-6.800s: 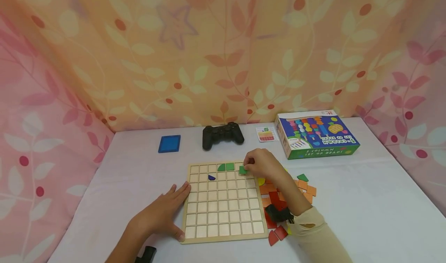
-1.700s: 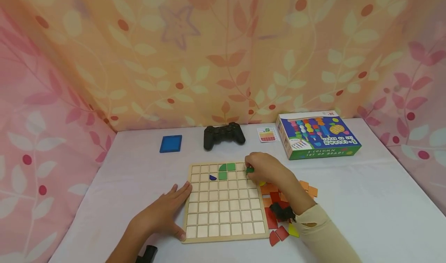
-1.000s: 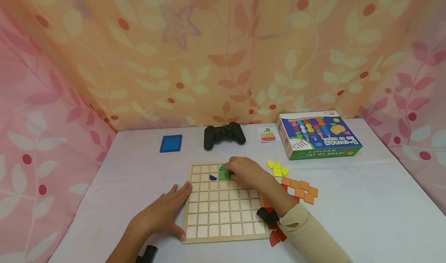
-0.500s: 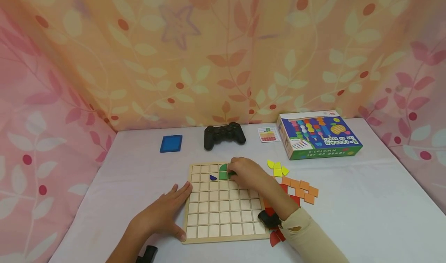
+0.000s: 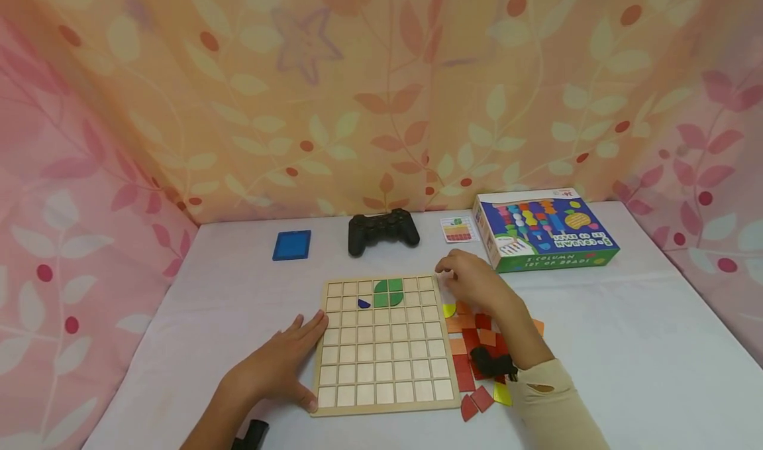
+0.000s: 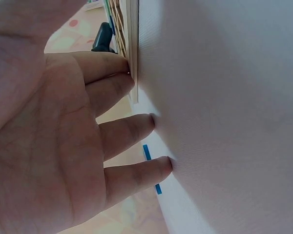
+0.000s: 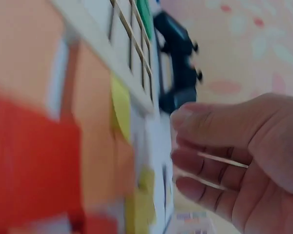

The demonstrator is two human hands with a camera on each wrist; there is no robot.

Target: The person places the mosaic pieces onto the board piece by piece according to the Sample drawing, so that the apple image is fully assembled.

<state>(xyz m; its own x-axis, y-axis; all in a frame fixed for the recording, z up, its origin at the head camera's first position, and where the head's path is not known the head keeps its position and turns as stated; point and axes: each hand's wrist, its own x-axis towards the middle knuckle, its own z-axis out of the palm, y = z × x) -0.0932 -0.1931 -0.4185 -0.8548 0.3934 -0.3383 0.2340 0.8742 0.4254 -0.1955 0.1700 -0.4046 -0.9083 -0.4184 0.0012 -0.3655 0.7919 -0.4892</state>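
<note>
A wooden grid board [image 5: 348,410] lies flat on the table. My left hand [image 5: 274,364] rests along its left edge, fingers spread; in the left wrist view, two fingertips [image 6: 122,63] touch the board's side and the others reach down to the cloth. Near the board's top, two green squares [image 5: 381,300] and two green quarter circles [image 5: 397,298] sit together in a leaf shape, with a small dark blue piece [image 5: 363,303] to their left. My right hand [image 5: 473,281] hovers just past the top right corner, its fingers [image 7: 190,187] loosely bent and holding nothing.
Red [image 5: 463,373], orange [image 5: 456,346] and yellow pieces [image 5: 502,393] lie right of the board, partly under my right arm. Behind stand a blue square tray [image 5: 292,245], a black game controller [image 5: 383,230], a small pattern card [image 5: 458,230] and a bead-set box [image 5: 547,231].
My right hand set a green square, then a green quarter circle, into the board's second row, let go, and moved right, off the board. The left hand has stayed at the left edge.
</note>
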